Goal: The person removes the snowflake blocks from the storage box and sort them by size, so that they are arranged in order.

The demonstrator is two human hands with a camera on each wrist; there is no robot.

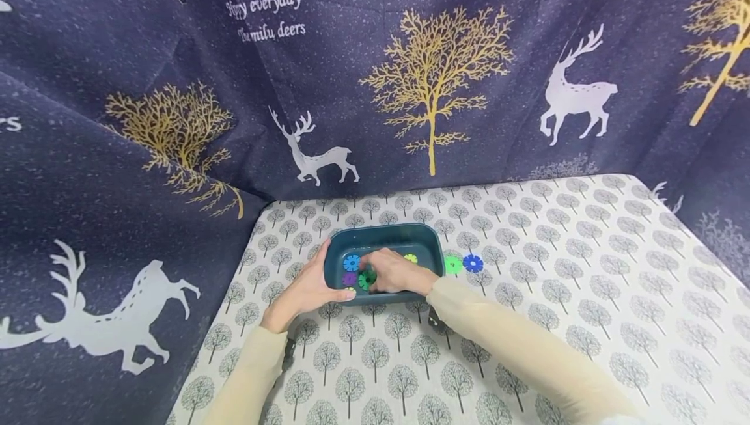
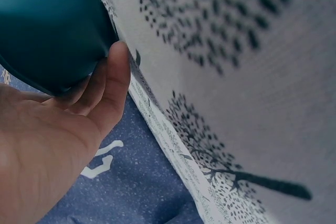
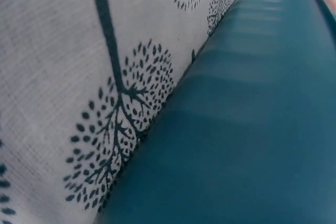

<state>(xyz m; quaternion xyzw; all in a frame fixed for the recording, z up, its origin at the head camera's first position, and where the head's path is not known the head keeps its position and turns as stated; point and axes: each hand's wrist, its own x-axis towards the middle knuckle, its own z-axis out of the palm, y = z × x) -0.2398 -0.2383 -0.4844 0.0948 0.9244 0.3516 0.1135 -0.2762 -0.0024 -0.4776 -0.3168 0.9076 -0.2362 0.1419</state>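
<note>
On the table stands a teal plastic bin (image 1: 436,252) with snowflake building discs inside. My left hand (image 1: 313,282) grips its left end, thumb over the near rim; in the left wrist view the fingers (image 2: 118,72) curl along the outer wall. My right hand (image 1: 395,270) reaches over the near rim into the bin, its fingers and thumb around a dark green snowflake disc (image 1: 366,280). Close by inside lie a light blue disc (image 1: 351,263), a purple disc (image 1: 349,278) and a partly hidden yellow disc (image 1: 412,258). The right wrist view shows only the bin's outer wall (image 3: 236,129), not the right fingertips.
Right of the bin, a bright green disc (image 1: 453,264) and a dark blue disc (image 1: 473,263) lie on the tree-print tablecloth (image 1: 562,269). A dark blue curtain (image 1: 375,86) with deer and trees hangs behind and to the left of the table.
</note>
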